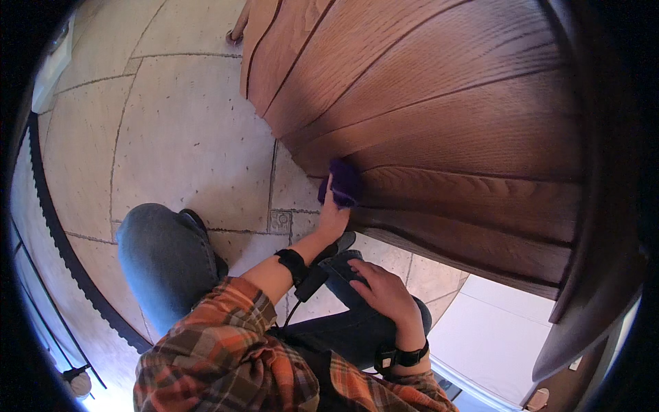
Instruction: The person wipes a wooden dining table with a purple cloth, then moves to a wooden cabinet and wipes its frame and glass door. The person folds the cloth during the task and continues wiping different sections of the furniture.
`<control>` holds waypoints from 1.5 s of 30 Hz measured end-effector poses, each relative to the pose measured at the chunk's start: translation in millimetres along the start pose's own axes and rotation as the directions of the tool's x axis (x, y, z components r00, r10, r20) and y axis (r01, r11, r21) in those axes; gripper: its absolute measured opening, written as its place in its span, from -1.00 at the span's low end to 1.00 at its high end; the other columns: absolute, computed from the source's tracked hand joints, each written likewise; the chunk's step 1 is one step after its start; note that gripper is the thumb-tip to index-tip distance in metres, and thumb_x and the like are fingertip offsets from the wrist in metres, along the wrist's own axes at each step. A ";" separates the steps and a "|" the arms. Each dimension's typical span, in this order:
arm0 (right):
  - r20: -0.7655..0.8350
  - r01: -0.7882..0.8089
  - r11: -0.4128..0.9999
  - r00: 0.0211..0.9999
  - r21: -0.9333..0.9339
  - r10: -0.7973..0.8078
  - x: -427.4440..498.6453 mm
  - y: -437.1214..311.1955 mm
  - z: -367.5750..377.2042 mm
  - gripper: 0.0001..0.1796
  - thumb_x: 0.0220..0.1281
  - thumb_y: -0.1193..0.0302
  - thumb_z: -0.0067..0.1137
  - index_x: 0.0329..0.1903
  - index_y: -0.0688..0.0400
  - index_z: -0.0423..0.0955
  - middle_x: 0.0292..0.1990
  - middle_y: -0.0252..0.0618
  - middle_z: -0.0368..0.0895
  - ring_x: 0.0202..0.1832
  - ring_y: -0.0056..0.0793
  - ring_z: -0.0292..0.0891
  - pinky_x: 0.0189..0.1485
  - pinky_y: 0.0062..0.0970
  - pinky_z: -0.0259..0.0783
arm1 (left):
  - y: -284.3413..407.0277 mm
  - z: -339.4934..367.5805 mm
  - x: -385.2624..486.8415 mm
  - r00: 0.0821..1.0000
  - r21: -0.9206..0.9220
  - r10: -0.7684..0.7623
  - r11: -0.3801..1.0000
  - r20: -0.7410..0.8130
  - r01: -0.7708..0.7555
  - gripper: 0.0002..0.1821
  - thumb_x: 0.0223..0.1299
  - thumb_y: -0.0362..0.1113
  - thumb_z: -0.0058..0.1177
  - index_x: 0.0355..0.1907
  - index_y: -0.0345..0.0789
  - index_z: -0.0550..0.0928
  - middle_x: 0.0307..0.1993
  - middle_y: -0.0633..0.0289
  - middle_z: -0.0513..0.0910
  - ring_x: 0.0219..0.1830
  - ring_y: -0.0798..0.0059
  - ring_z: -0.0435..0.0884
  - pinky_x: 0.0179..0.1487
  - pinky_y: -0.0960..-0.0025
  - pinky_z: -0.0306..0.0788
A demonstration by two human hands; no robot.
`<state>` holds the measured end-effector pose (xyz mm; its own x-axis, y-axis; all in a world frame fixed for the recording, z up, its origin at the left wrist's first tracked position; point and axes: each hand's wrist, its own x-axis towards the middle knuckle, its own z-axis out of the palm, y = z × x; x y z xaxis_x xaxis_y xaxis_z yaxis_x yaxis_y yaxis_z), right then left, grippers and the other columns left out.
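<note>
My left hand [335, 219] has a bunched purple cloth [346, 185] in its grip. The cloth is pressed against the lower part of a brown wooden panel [437, 123] with dark grooves between its boards. The cloth hides most of the fingers. My right hand [387, 292] holds nothing; it lies over my bent right knee, its fingers a little apart, away from the panel.
Stone-look floor tiles [190, 134] spread beside the panel. My other knee [159, 257], in jeans, is at the left. A white surface [489, 335] lies at lower right, near a dark wooden edge [582, 329]. A dark ridged strip [67, 242] curves along the left.
</note>
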<state>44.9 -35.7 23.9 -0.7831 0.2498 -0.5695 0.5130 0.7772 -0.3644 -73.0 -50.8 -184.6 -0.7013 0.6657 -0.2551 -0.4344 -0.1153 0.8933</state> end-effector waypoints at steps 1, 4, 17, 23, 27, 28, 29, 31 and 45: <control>0.010 -0.010 1.000 1.000 0.003 0.010 -0.2 -0.1 1.3 -0.52 0.32 0.25 0.07 0.25 0.08 0.33 0.07 -0.09 0.56 0.07 -0.12 0.52 0.07 -0.29 0.45 | -18.0 -2.3 4.8 0.998 -0.018 -0.036 0.999 -0.059 0.035 -0.34 0.27 -0.31 -0.06 0.39 -0.44 0.14 0.28 -0.17 0.30 0.33 0.02 0.29 0.36 0.31 0.16; 0.029 -0.017 1.000 0.999 0.004 0.016 2.4 -2.1 -1.6 -0.52 0.32 0.26 0.07 0.25 0.08 0.33 0.06 -0.09 0.57 0.06 -0.12 0.52 0.07 -0.29 0.45 | -75.6 -13.2 42.2 0.966 -0.035 -0.162 0.987 -0.200 0.158 -0.51 0.34 -0.25 -0.11 0.23 -0.49 0.37 0.10 -0.15 0.51 0.17 0.06 0.46 0.23 0.22 0.28; 0.125 -0.037 0.998 0.992 0.043 0.031 17.3 -8.8 -9.8 -0.53 0.30 0.29 0.11 0.24 0.07 0.36 0.07 -0.10 0.54 0.08 -0.10 0.50 0.10 -0.29 0.45 | -118.7 -99.1 118.2 0.717 -0.824 -0.697 0.397 0.016 0.404 -0.24 0.31 0.33 -0.28 0.24 -0.29 0.43 0.16 0.15 0.53 0.21 0.20 0.45 0.26 0.15 0.30; 0.107 -0.021 1.000 0.994 0.000 0.020 15.4 -14.6 -11.7 -0.55 0.30 0.28 0.10 0.23 0.07 0.38 0.08 -0.10 0.54 0.08 -0.09 0.50 0.12 -0.26 0.44 | -56.7 -76.9 123.9 0.831 -0.792 -0.555 0.516 -0.019 0.327 -0.25 0.41 0.28 -0.38 0.37 -0.28 0.27 0.32 0.18 0.38 0.27 0.18 0.40 0.31 0.14 0.31; 0.077 0.012 1.000 0.997 -0.004 -0.012 12.9 -16.5 -11.7 -0.54 0.31 0.27 0.09 0.23 0.08 0.37 0.08 -0.09 0.55 0.08 -0.09 0.50 0.10 -0.26 0.45 | -15.7 -39.6 99.2 0.907 -0.824 -0.418 0.497 0.050 0.274 -0.21 0.38 0.30 -0.32 0.39 -0.30 0.24 0.37 0.19 0.32 0.34 0.19 0.32 0.36 0.10 0.23; 0.065 0.036 0.999 0.997 -0.010 -0.035 12.1 -16.3 -11.2 -0.54 0.31 0.26 0.09 0.23 0.09 0.36 0.08 -0.09 0.55 0.08 -0.09 0.51 0.10 -0.26 0.45 | -4.1 -30.6 95.1 0.924 -0.841 -0.379 0.483 0.050 0.244 -0.21 0.37 0.30 -0.31 0.39 -0.30 0.24 0.37 0.20 0.31 0.35 0.19 0.30 0.38 0.10 0.21; 0.063 0.039 0.999 0.997 -0.018 -0.038 11.5 -16.2 -10.9 -0.53 0.32 0.26 0.08 0.24 0.09 0.36 0.08 -0.09 0.55 0.08 -0.10 0.51 0.09 -0.27 0.45 | 8.7 -22.6 89.1 0.915 -0.852 -0.399 0.458 0.058 0.254 -0.20 0.37 0.29 -0.29 0.40 -0.32 0.20 0.38 0.20 0.29 0.36 0.22 0.28 0.39 0.13 0.17; 0.050 0.039 0.999 0.998 -0.020 -0.038 9.3 -16.2 -8.9 -0.53 0.32 0.26 0.08 0.24 0.09 0.36 0.08 -0.08 0.55 0.07 -0.09 0.51 0.09 -0.27 0.45 | 38.8 -6.8 73.3 0.956 -0.848 -0.290 0.494 0.048 0.193 -0.15 0.36 0.28 -0.22 0.43 -0.36 0.10 0.39 0.22 0.23 0.37 0.28 0.22 0.41 0.20 0.10; -0.321 0.070 0.984 0.947 0.162 -0.014 24.8 -17.7 -14.5 -0.69 0.35 0.31 0.04 0.08 0.15 0.46 -0.09 -0.06 0.64 -0.03 -0.13 0.58 -0.01 -0.25 0.47 | 267.8 25.7 -36.0 0.862 -0.355 0.302 0.922 0.407 -0.155 -0.35 0.44 0.07 -0.16 0.35 -0.41 0.28 0.20 0.24 0.42 0.23 0.52 0.32 0.32 0.48 0.14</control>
<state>11.4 -34.9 27.0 -0.8617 0.4109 -0.2976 0.5073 0.6889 -0.5177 -149.5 -86.7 73.4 -0.5059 0.8390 0.2005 -0.4920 -0.4716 0.7318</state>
